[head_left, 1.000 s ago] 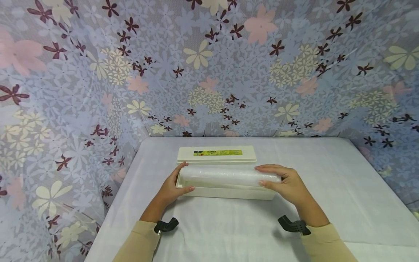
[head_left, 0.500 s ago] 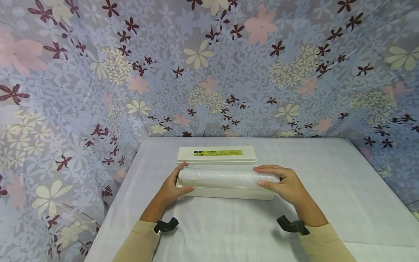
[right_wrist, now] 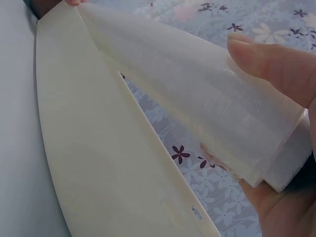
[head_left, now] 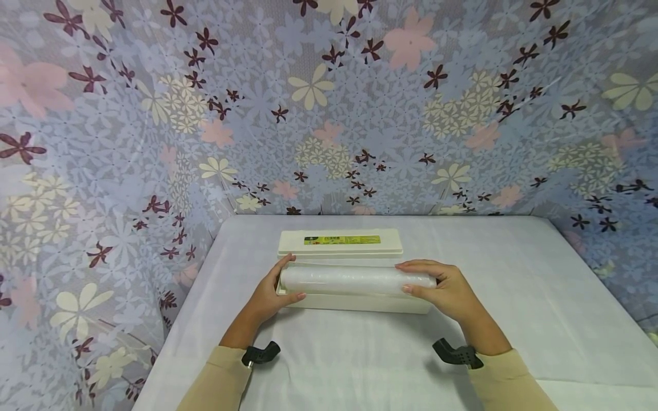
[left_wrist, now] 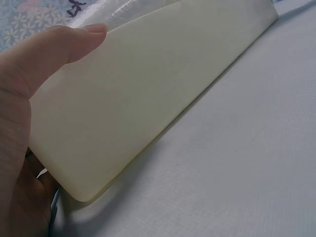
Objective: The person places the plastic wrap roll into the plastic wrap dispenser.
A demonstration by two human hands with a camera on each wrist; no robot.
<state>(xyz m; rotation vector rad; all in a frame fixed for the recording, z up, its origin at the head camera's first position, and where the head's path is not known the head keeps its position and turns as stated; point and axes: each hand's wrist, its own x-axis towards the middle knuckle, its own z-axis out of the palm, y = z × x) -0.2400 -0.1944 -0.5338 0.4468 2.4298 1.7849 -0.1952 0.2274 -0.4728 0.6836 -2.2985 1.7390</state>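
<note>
A roll of clear cling film (head_left: 344,279) lies lengthwise over a long cream plastic box (head_left: 360,303). My right hand (head_left: 449,288) grips the roll's right end, thumb in front and fingers behind. In the right wrist view the roll (right_wrist: 197,84) slants, its held end raised above the box (right_wrist: 108,148). Its far end sits down in the box. My left hand (head_left: 269,291) holds the box's left end, thumb (left_wrist: 74,44) over the front wall. Most of the box's inside is hidden under the roll.
Behind the box lies a cream lid (head_left: 288,242) with a yellow-green label (head_left: 341,240). A white cloth (head_left: 329,359) covers the table. Floral fabric (head_left: 329,114) hangs at the back and left side.
My right hand and the roll have shifted slightly left, and the roll has sunk lower into the box. The left hand, box and lid have stayed in place.
</note>
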